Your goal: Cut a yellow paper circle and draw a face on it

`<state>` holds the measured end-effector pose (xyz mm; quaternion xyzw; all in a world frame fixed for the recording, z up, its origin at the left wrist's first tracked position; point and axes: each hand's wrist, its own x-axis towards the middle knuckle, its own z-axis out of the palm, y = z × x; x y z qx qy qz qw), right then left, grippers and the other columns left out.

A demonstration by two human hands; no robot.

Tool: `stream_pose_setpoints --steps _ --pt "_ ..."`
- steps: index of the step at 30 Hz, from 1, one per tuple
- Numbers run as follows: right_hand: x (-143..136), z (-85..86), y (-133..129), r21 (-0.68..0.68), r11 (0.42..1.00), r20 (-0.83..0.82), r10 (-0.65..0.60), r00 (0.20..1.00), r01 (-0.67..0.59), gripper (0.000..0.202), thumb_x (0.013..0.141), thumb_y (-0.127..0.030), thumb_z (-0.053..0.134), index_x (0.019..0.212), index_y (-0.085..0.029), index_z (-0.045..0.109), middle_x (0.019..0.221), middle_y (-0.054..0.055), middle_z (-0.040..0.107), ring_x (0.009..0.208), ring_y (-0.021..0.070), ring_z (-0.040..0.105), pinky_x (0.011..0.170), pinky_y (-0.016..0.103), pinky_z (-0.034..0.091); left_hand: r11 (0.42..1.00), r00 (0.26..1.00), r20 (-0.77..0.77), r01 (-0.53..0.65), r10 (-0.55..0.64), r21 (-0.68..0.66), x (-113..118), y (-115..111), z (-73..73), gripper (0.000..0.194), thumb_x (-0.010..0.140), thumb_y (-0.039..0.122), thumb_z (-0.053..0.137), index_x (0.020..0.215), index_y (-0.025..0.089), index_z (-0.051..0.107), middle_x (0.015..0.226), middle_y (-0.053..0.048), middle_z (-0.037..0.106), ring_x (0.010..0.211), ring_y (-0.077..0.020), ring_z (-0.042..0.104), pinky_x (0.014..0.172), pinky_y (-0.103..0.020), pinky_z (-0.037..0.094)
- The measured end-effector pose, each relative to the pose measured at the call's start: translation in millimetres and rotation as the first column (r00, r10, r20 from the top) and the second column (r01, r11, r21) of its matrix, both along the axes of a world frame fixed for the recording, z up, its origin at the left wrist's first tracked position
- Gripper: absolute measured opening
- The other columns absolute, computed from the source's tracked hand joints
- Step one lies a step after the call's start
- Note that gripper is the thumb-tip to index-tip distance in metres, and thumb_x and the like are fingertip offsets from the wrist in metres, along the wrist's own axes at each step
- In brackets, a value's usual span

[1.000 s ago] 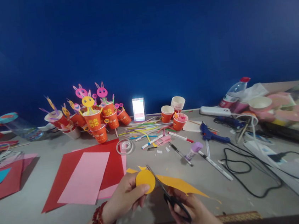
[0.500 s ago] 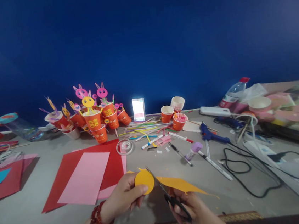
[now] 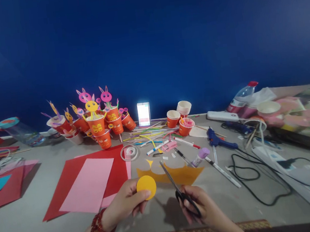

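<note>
Between the thumb and fingers of my left hand (image 3: 129, 200) is a yellow paper circle (image 3: 146, 186), held up above the table. My right hand (image 3: 199, 204) grips black-handled scissors (image 3: 170, 177) by the loops, blades pointing up and away and looking closed. Beyond both hands a yellow paper offcut (image 3: 181, 172) with a ragged edge lies on the table, partly behind the circle and the blades. A small yellow scrap (image 3: 149, 163) rests just past it.
Red and pink sheets (image 3: 87, 186) lie left of my hands. Decorated paper cups (image 3: 97, 125) stand at the back left. Markers, a glue stick (image 3: 200, 156), a tape roll (image 3: 129, 153) and a blue glue gun (image 3: 218, 140) lie ahead. Cables and a power strip (image 3: 303, 181) are at right.
The yellow offcut, which was by my right hand, now lies on the table beyond the hands. The scissors have moved right, away from the circle. The circle has shifted slightly left.
</note>
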<state>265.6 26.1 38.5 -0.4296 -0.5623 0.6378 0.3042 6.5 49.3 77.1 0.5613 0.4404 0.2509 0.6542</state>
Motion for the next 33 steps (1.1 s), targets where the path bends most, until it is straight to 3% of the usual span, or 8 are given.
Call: stream_pose_setpoints --steps 4,8,14,19,22,27,30,33 --pt "0.2 1.7 5.0 -0.081 0.995 0.006 0.066 0.998 -0.066 0.052 0.079 -0.073 0.055 0.077 -0.022 0.047 0.051 -0.003 0.059 0.033 0.0055 0.031 0.036 0.019 0.022 0.998 0.999 -0.004 -0.050 0.050 0.027 -1.7 0.6 -5.1 0.042 0.083 0.057 0.060 0.078 0.016 0.057 0.050 0.003 0.055 0.036 -0.0052 0.038 0.037 -0.016 0.028" --pt "-4.2 1.5 5.0 -0.076 0.996 0.096 0.048 0.994 -0.041 0.032 0.080 -0.047 0.059 0.069 -0.023 0.042 0.053 -0.004 0.058 0.045 0.0095 0.049 0.046 0.020 0.031 0.996 0.996 -0.018 -0.087 0.087 0.036 -5.3 0.2 -10.4 0.041 0.082 0.056 0.063 0.085 0.016 0.059 0.050 0.005 0.054 0.035 -0.0048 0.037 0.037 -0.016 0.028" --pt "3.7 -11.3 3.8 0.152 0.988 0.372 -0.097 0.923 0.043 0.027 0.080 -0.036 0.060 0.067 -0.023 0.040 0.057 -0.007 0.047 0.053 0.0117 0.046 0.050 0.022 0.031 0.991 0.988 -0.084 -0.123 0.128 0.055 -9.1 -4.7 -25.5 0.034 0.084 0.049 0.063 0.094 0.018 0.051 0.056 0.007 0.054 0.037 -0.0052 0.040 0.038 -0.016 0.031" --pt "11.8 -10.8 2.4 0.285 0.958 0.543 -0.186 0.819 0.029 0.017 0.082 -0.033 0.056 0.073 -0.023 0.047 0.062 -0.006 0.046 0.057 0.0128 0.042 0.053 0.022 0.029 0.999 0.989 -0.144 -0.041 0.043 0.017 -0.8 -3.9 -45.1 0.045 0.086 0.039 0.058 0.122 0.019 0.041 0.067 0.004 0.061 0.043 -0.0100 0.052 0.042 -0.019 0.038" --pt "13.4 -12.6 0.7 0.329 0.944 0.567 -0.229 0.791 0.037 0.012 0.082 -0.032 0.054 0.076 -0.023 0.050 0.061 -0.006 0.047 0.056 0.0130 0.043 0.054 0.022 0.030 0.988 0.932 -0.361 0.035 0.023 0.152 1.1 -1.8 -47.6 0.056 0.087 0.038 0.056 0.136 0.019 0.035 0.075 0.001 0.065 0.056 -0.0158 0.060 0.049 -0.024 0.042" --pt "14.0 -19.8 -4.1 0.362 0.926 0.518 -0.294 0.803 0.106 0.013 0.083 -0.034 0.053 0.076 -0.022 0.053 0.060 -0.005 0.052 0.055 0.0137 0.048 0.053 0.022 0.033 0.861 0.632 -0.756 0.276 0.172 0.427 -7.1 6.0 -33.2 0.035 0.097 0.048 0.047 0.119 0.022 0.059 0.070 0.000 0.065 0.072 -0.0221 0.066 0.063 -0.028 0.040" --pt "12.7 -22.3 -5.9 0.378 0.915 0.499 -0.329 0.802 0.141 0.015 0.083 -0.036 0.052 0.078 -0.022 0.056 0.060 -0.004 0.055 0.056 0.0150 0.052 0.053 0.022 0.036 0.782 0.630 -0.747 0.350 0.211 0.516 -7.5 25.5 -27.5 0.028 0.099 0.042 0.045 0.111 0.023 0.062 0.085 -0.002 0.069 0.079 -0.0203 0.066 0.069 -0.028 0.044" --pt "10.7 -23.6 -6.9 0.407 0.901 0.523 -0.363 0.771 0.149 0.019 0.084 -0.040 0.053 0.079 -0.023 0.058 0.061 -0.002 0.059 0.056 0.0165 0.055 0.054 0.024 0.037 0.682 0.647 -0.720 0.410 0.251 0.606 -2.5 58.1 -30.0 0.035 0.093 0.039 0.058 0.122 0.020 0.057 0.123 -0.010 0.061 0.111 -0.0260 0.059 0.090 -0.034 0.045"
